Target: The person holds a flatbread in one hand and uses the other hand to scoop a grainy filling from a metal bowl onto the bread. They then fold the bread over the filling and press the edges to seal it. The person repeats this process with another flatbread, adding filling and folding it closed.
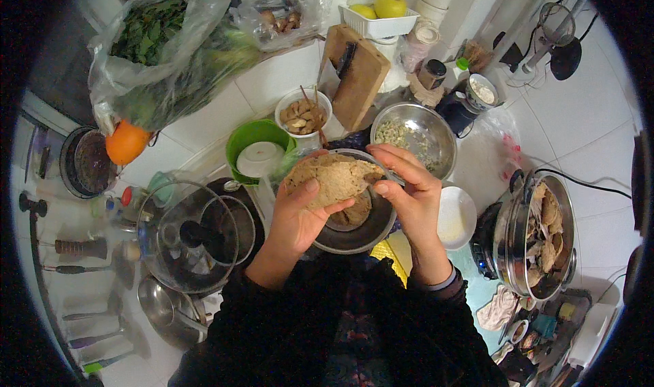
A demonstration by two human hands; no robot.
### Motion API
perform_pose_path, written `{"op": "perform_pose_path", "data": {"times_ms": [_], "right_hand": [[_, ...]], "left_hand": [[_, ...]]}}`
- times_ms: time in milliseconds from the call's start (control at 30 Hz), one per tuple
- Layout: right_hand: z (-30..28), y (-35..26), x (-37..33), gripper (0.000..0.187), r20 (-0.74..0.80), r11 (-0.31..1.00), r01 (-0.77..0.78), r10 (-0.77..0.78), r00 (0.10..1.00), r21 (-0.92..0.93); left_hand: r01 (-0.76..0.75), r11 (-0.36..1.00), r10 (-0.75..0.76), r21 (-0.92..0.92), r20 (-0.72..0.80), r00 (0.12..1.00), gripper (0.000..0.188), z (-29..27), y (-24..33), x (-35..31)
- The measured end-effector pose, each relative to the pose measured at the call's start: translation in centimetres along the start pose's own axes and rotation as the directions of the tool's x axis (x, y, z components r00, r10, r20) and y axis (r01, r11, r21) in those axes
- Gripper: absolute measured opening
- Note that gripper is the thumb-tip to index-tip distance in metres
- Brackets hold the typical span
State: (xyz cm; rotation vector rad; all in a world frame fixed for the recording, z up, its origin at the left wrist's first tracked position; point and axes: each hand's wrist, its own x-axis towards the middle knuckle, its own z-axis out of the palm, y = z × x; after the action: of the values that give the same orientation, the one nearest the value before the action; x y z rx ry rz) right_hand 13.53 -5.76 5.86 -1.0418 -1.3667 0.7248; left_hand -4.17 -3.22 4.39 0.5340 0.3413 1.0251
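Note:
A lump of brown, speckled dough [334, 181] lies across the palm and fingers of my left hand [289, 213], the thumb pressed on its near side. With bent fingers and thumb, my right hand [417, 195] pinches the dough's right end. Both hands are above a metal bowl [351, 246], where more brown dough [354, 213] rests, partly hidden by my left fingers. Just beyond, a wide steel bowl [444, 138] contains pale green chopped bits. A shallow white dish [455, 220] sits to the right of my right hand.
On the left are a green tub [238, 142] and a clear lid [153, 264]. A white bowl [281, 104] of brown chunks with chopsticks [315, 115] stands near a wooden cutting board [364, 81]. A steamer [521, 251] with brown folded pieces occupies the right side.

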Motion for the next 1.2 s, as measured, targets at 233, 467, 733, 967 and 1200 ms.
{"op": "perform_pose_path", "data": {"times_ms": [233, 467, 733, 967, 1200], "right_hand": [[1.2, -0.6, -0.4, 0.02, -0.097, 0.999, -0.047, 0.046, 0.994, -0.007], [1.0, -0.1, -0.2, 0.022, -0.108, 0.994, 0.064, -0.074, 0.991, -0.092], [0.2, -0.5, 0.1, 0.058, 0.08, 0.996, 0.07, -0.066, 0.995, -0.047], [0.0, -0.6, -0.4, 0.037, 0.089, 0.978, 0.21, -0.208, 0.974, -0.013], [0.5, -1.9, -0.5, 0.043, 0.049, 0.941, 0.276, -0.272, 0.961, -0.197]], "left_hand": [[-0.057, 0.997, 0.058, -0.047, 0.027, 0.998, 0.053, 0.4, -1.0, -0.2], [-0.042, 0.993, 0.052, -0.109, 0.083, 0.995, 0.056, 0.3, -1.6, -0.1], [-0.111, 0.987, 0.101, 0.116, 0.088, 0.991, 0.058, 0.6, -1.1, 0.1], [-0.166, 0.851, 0.146, 0.499, 0.08, 0.986, 0.05, 0.7, -1.1, -0.4], [-0.221, 0.831, 0.169, 0.511, 0.146, 0.975, 0.049, 1.2, -0.4, -0.6]]}}
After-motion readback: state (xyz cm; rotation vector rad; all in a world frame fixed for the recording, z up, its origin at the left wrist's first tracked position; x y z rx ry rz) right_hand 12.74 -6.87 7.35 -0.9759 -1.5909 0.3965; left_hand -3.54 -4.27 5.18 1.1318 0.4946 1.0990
